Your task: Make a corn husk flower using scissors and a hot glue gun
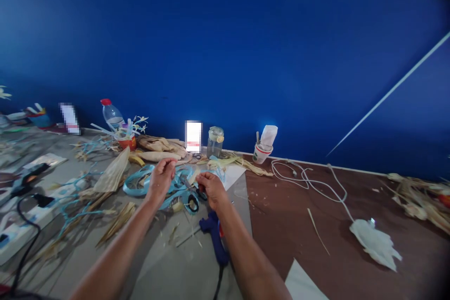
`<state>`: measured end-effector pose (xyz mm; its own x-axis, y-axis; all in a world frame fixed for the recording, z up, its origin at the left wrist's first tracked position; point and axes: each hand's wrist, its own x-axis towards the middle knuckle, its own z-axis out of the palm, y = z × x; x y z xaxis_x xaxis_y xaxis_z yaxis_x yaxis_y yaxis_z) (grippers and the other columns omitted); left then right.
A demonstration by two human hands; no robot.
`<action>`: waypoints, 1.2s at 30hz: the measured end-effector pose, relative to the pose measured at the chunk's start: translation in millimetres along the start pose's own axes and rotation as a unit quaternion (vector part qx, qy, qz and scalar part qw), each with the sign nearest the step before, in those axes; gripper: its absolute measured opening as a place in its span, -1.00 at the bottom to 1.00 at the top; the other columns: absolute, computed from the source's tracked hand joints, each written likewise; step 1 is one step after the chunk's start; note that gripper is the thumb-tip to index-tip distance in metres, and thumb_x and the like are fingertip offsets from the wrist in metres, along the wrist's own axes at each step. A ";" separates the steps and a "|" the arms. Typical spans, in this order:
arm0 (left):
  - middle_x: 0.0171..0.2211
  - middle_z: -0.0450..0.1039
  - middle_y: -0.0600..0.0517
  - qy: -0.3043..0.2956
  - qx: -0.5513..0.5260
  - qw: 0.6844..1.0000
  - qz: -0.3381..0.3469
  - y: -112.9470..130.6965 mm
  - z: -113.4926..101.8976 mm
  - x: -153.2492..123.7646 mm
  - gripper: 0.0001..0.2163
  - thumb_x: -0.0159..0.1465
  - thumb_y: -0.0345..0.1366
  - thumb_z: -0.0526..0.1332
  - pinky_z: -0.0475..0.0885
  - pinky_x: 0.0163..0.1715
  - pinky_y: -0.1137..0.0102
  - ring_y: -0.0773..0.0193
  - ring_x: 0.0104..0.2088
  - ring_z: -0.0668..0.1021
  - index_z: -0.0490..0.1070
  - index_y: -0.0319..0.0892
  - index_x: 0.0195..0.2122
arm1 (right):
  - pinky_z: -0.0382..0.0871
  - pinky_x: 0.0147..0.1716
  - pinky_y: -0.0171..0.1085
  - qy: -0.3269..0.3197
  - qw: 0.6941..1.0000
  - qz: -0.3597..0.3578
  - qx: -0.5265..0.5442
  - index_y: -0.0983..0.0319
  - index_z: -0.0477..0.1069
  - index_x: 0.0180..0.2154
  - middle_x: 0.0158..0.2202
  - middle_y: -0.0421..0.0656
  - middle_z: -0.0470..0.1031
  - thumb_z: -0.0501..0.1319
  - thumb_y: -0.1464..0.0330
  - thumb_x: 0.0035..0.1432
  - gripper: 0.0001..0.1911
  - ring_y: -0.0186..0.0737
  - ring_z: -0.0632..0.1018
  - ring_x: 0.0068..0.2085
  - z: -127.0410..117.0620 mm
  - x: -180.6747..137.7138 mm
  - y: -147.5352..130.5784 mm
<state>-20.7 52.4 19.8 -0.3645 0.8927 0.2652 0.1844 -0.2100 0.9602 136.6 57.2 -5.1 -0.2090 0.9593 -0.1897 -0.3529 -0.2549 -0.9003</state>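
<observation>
My left hand [162, 179] is raised above the table with thumb and fingertips pinched together. Whatever it may hold is too small to make out. Across from it, my right hand [211, 188] is also closed in a pinch, and a small pale scrap [193, 176] shows by its fingertips; I cannot tell whether it is held. Between and below the hands lie loops of light blue ribbon [135, 188] and black-handled scissors [192, 203]. A dark blue glue gun [215, 236] rests on the table beside my right forearm.
Dried husks [161, 145], a glass jar [215, 143] and a white cup [262, 153] stand or lie along the blue partition [225, 56]. At left are a white power strip [35, 225] and blue-wrapped stems [73, 215]. A white cable [309, 180] curls at right.
</observation>
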 end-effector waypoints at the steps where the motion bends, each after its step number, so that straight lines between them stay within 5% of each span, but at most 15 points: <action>1: -0.67 0.21 0.17 -0.008 0.054 0.998 0.007 1.5 -4.6 2.1 -0.77 0.14 -0.11 0.19 0.17 -0.61 0.46 0.36 -0.63 0.28 0.43 -0.18 -0.34 | -0.02 -0.63 -0.39 0.000 1.000 -0.001 0.000 0.24 0.33 -0.58 -0.72 -0.38 0.23 0.30 0.31 -0.26 -0.81 -0.48 0.18 -0.67 0.4 -0.2 -0.3; 6: -0.43 0.48 0.01 -0.039 0.211 0.973 0.087 3.5 -23.1 7.8 -0.71 0.07 -0.09 0.23 0.36 -0.36 0.36 0.19 -0.38 0.50 0.50 -0.18 -0.29 | 0.00 -0.62 -0.39 0.004 1.000 -0.005 0.000 0.23 0.32 -0.58 -0.71 -0.38 0.25 0.29 0.30 -0.26 -0.81 -0.48 0.20 -0.65 0.7 -1.6 -1.8; 9: -0.53 0.47 0.02 -0.042 0.177 0.983 0.027 10.1 -33.0 8.4 -0.63 0.13 -0.03 0.17 0.39 -0.38 0.33 0.17 -0.45 0.51 0.47 -0.22 -0.20 | 0.00 -0.61 -0.38 0.004 1.000 -0.009 -0.004 0.23 0.32 -0.58 -0.72 -0.38 0.23 0.29 0.29 -0.24 -0.81 -0.47 0.19 -0.65 0.3 -1.5 -1.5; 12: -0.32 0.56 -0.09 -0.060 0.114 0.992 0.016 25.5 -42.8 8.8 -0.56 0.05 -0.02 0.28 0.42 -0.25 0.30 0.10 -0.27 0.57 0.46 -0.23 -0.14 | -0.01 -0.60 -0.38 0.003 1.000 -0.011 -0.006 0.23 0.31 -0.58 -0.72 -0.39 0.22 0.28 0.29 -0.23 -0.81 -0.47 0.19 -0.65 0.1 -1.5 -0.9; 15: -0.25 0.57 -0.13 -0.182 0.049 0.982 -0.010 40.7 -49.8 11.1 -0.57 0.11 -0.01 0.25 0.42 -0.17 0.23 0.04 -0.17 0.57 0.47 -0.21 -0.11 | 0.00 -0.59 -0.38 0.001 1.000 -0.012 -0.004 0.23 0.31 -0.57 -0.70 -0.38 0.23 0.28 0.28 -0.22 -0.81 -0.47 0.19 -0.64 -0.5 -1.7 -0.9; 21: -0.31 0.58 -0.11 -0.151 0.112 0.982 0.016 37.8 -53.0 20.0 -0.64 0.11 0.01 0.22 0.43 -0.21 0.24 0.04 -0.24 0.57 0.51 -0.19 -0.26 | 0.00 -0.58 -0.38 0.013 0.999 -0.030 -0.006 0.23 0.31 -0.56 -0.69 -0.38 0.22 0.28 0.25 -0.21 -0.79 -0.45 0.19 -0.62 -4.6 0.0 -2.1; 24: -0.38 0.56 -0.06 -0.072 0.164 0.983 0.044 31.0 -47.3 14.2 -0.69 0.10 -0.02 0.23 0.42 -0.24 0.28 0.10 -0.29 0.55 0.50 -0.18 -0.34 | 0.00 -0.57 -0.37 0.014 0.999 -0.038 -0.010 0.23 0.30 -0.58 -0.70 -0.38 0.20 0.28 0.24 -0.22 -0.78 -0.45 0.18 -0.62 -5.0 0.9 -2.6; 30: -0.45 0.54 -0.03 -0.183 0.048 0.982 -0.015 21.3 -9.2 -11.7 -0.72 0.06 -0.06 0.28 0.41 -0.32 0.33 0.14 -0.38 0.54 0.52 -0.19 -0.38 | -0.02 -0.57 -0.36 0.010 0.998 -0.045 -0.030 0.22 0.33 -0.57 -0.70 -0.37 0.21 0.28 0.26 -0.22 -0.81 -0.44 0.18 -0.62 -0.1 -2.9 -4.5; 36: -0.48 0.50 0.01 -0.188 -0.015 0.981 -0.051 -1.5 21.0 -18.7 -0.80 -0.01 -0.20 0.33 0.37 -0.40 0.36 0.22 -0.44 0.50 0.49 -0.20 -0.41 | -0.05 -0.57 -0.35 0.022 0.995 -0.058 -0.076 0.22 0.36 -0.59 -0.71 -0.37 0.18 0.28 0.23 -0.20 -0.80 -0.43 0.13 -0.61 -0.2 -4.0 -4.8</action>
<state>5.0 44.4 11.6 -0.0169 0.9924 0.1222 0.1351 -0.1189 0.9837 139.3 54.6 -0.1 -0.1332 0.9865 -0.0953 -0.2290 -0.1242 -0.9655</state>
